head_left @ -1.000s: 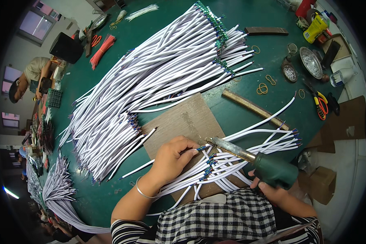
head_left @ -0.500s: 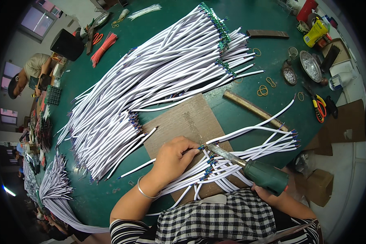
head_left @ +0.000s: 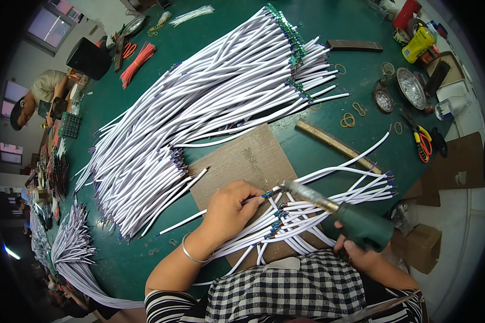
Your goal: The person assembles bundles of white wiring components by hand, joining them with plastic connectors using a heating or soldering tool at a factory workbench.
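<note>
— What's in your grip?
— My left hand [head_left: 229, 207] pinches one thin white cable [head_left: 199, 215] over the brown board [head_left: 248, 159], its coloured end pointing right. My right hand [head_left: 361, 253] is wrapped around the green-handled soldering iron [head_left: 334, 207].
— Its axis?
— Tip points up-left, meeting that end.

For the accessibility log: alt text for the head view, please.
A left hand pinches a white cable end against a green-handled soldering iron held by the right hand, over a brown cardboard sheet. A large fan of white cables covers the green table.

Checked shirt [head_left: 296, 288], silver wrist bangle [head_left: 191, 253]
</note>
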The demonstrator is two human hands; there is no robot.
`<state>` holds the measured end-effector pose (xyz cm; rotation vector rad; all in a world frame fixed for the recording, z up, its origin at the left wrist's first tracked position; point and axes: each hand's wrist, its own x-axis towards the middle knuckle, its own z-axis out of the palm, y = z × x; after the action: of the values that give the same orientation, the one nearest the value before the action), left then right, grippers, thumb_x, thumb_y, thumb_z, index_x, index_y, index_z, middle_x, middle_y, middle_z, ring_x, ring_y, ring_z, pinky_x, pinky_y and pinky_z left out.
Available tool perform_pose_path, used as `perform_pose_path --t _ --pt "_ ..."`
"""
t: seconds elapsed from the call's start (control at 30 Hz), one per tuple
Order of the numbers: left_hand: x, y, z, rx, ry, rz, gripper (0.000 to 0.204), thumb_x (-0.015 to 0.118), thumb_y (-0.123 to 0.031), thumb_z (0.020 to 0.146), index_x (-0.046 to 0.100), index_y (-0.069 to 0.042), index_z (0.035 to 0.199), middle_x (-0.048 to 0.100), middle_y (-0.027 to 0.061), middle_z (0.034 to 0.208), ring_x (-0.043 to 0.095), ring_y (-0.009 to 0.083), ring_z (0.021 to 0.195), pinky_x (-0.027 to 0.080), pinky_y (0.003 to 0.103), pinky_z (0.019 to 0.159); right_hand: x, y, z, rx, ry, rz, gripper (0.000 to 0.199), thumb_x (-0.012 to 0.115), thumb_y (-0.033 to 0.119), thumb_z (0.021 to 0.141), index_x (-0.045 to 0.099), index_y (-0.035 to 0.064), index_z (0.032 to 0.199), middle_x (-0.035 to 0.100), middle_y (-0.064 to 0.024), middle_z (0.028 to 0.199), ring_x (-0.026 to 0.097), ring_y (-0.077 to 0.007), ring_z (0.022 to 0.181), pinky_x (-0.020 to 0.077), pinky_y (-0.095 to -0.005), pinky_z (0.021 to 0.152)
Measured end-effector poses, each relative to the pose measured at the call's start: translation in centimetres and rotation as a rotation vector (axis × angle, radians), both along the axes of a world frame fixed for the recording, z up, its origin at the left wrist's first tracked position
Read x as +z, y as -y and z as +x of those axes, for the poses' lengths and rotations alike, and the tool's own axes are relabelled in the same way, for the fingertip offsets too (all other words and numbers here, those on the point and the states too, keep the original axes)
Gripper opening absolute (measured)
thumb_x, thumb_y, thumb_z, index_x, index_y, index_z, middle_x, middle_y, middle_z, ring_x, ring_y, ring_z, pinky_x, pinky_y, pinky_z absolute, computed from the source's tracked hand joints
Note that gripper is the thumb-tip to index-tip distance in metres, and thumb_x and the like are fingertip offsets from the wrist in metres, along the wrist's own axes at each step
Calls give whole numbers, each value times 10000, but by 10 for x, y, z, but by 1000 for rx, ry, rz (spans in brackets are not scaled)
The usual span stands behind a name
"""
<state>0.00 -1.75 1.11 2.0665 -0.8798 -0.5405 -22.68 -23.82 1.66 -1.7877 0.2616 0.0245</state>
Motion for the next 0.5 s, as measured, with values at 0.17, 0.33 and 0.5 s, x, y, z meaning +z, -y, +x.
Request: perform_pose_path --t 0.17,0.33,0.5 --pt "5 2 -3 1 8 20 94 656 -84 782 658 -21 852 618 113 792 587 253 721 462 321 649 7 0 21 -253 181 310 500 558 73 821 389 -43 1277 535 -181 1183 624 -209 771 518 -333 710" --pt "11 6 -13 28 -190 -36 117 635 -84 819 666 -13 906 630 93 814 596 176 756 461 280 672 12 -5 40 -300 79 458 552 528 119 813 344 -36 1309 501 -190 1208 600 -239 869 502 -371 800" --pt "14 12 -12 -78 -335 -24 133 584 -79 869 665 0 939 639 73 806 594 127 747 465 250 667 -1 -15 82 -232 227 712 591 515 85 815 290 24 1358 448 -165 1281 506 -303 1133 406 -461 985"
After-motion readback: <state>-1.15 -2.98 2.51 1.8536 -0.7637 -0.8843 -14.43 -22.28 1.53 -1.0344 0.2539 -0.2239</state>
